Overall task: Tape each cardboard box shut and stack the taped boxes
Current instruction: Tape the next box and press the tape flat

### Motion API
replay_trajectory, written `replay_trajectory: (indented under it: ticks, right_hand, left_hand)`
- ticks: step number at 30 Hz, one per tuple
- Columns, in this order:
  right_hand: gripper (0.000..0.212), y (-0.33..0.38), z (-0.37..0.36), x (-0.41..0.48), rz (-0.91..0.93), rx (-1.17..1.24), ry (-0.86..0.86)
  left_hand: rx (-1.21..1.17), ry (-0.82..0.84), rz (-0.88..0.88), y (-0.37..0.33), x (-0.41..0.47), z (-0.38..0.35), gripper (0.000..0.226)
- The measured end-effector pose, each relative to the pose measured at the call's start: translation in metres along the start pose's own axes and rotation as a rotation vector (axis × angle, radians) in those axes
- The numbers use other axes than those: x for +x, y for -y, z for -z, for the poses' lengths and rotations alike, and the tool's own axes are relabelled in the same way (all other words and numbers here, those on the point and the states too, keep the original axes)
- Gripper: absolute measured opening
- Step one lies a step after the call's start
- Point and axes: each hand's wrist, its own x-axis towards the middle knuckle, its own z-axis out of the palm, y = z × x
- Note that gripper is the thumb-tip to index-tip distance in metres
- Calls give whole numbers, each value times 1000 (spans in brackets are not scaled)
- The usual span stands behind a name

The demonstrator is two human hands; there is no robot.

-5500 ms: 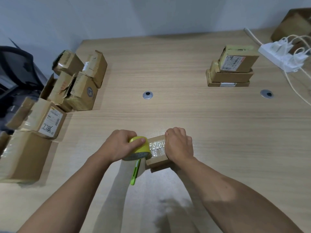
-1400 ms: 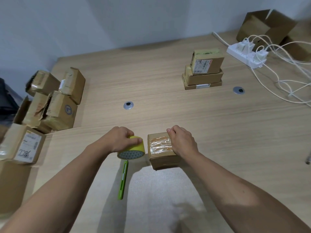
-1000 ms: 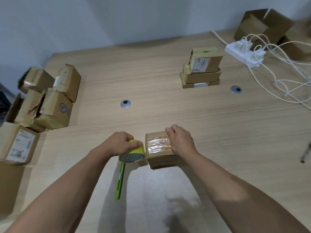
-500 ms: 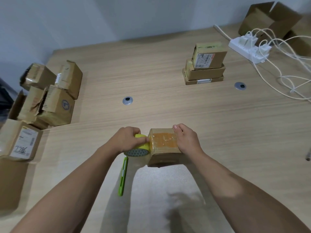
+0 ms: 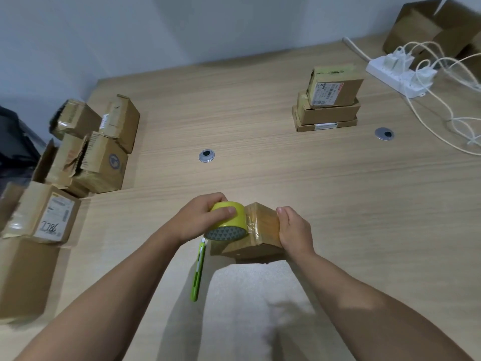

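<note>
Our left hand [image 5: 196, 221] grips the yellow roll of clear tape [image 5: 230, 217] against the small brown cardboard box [image 5: 261, 227]. Our right hand [image 5: 295, 231] grasps the box, tilted, near the middle of the light wooden table [image 5: 260, 165], beside a slim green cutter [image 5: 197, 272].

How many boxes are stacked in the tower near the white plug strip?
3. A flat box lies at the bottom, a thicker box sits on it, and the top box stands on that. Any box behind them would be hidden.
</note>
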Motion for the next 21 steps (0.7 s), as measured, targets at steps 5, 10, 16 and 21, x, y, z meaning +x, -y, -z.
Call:
replay_trajectory:
  ticks: [5, 10, 16, 21]
  right_hand:
    - [33, -5, 0, 0, -60, -194, -56]
    - [22, 18, 16, -6, 55, 97, -60]
    - [30, 6, -1, -11, -69, 235, 114]
    - [16, 4, -4, -6, 44, 71, 97]
  left_hand:
    - [103, -43, -37, -13, 6, -19, 53]
    - [238, -29, -35, -33, 18, -42, 43]
    - [323, -71, -72, -40, 25, -68, 40]
    - [246, -83, -71, -34, 24, -65, 35]
